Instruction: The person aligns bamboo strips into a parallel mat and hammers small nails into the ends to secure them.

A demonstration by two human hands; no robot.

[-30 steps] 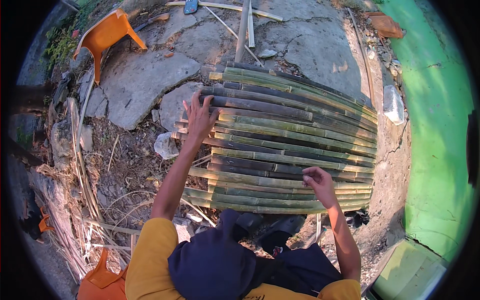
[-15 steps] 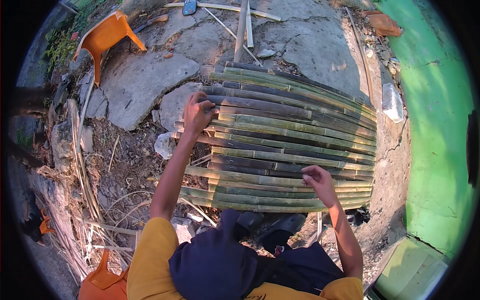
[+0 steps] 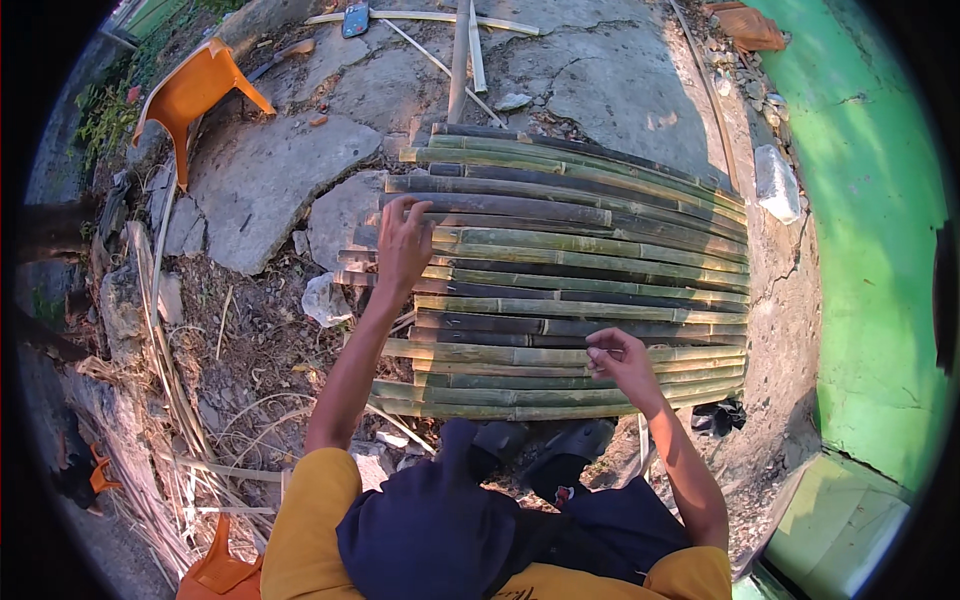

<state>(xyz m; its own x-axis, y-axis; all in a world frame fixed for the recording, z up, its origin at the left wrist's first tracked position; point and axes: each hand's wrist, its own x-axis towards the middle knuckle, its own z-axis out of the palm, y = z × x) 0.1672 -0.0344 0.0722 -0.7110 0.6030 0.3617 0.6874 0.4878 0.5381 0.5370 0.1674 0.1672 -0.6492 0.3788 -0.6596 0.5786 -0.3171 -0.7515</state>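
Nearest me, the right hand is over the bamboo poles laid side by side before the person; its fingers curl toward the thumb, and I can't tell whether they pinch anything. A pale rock sits just beside the poles' left ends. Farther out, the left hand bends its fingers at a dark pole's end; I can't make out a grip. A second ago I saw those fingers spread. Beyond stands an orange chair, then a blue phone.
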